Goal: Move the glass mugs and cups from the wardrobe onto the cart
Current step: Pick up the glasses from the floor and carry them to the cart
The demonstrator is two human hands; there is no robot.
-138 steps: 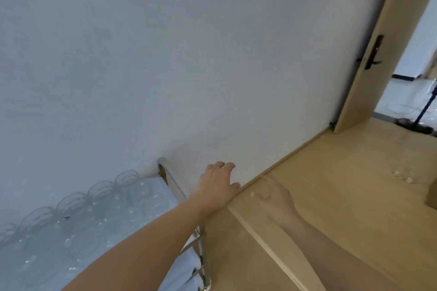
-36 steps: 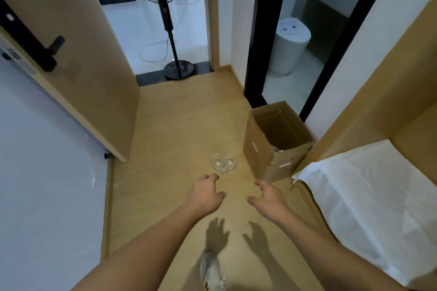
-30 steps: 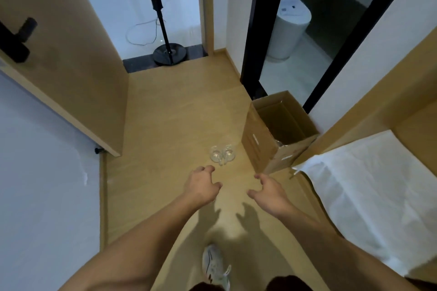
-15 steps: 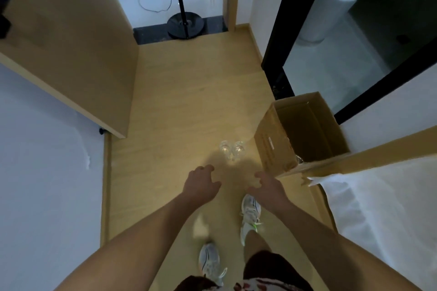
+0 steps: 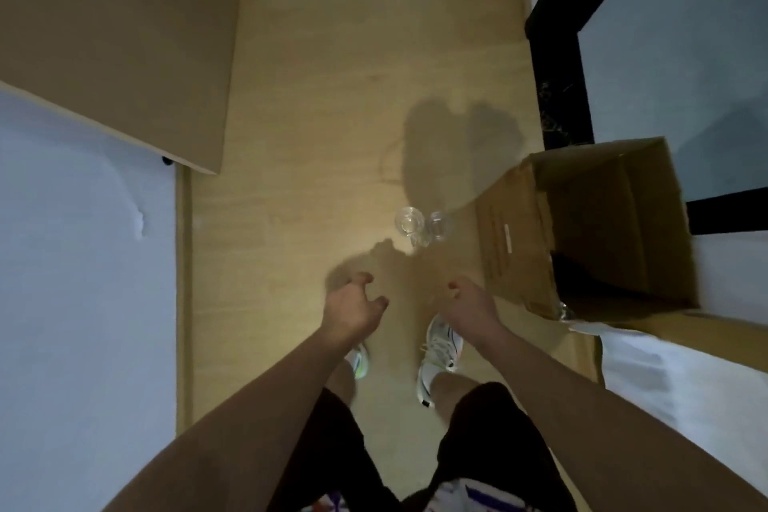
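Hands reach down near the middle of the frame: the left hand (image 5: 353, 306) and right hand (image 5: 469, 303) have loosely bent fingers and hold nothing. Two clear glass cups (image 5: 422, 225) stand on the light wooden floor (image 5: 324, 104) just above them, beside the open brown cardboard box (image 5: 590, 229) at the right

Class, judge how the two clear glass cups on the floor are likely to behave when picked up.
The glass cups look rigid and probably fragile on the hard wooden floor. Smooth clear walls may be slippery. They stand touching, so lifting one might knock the other.
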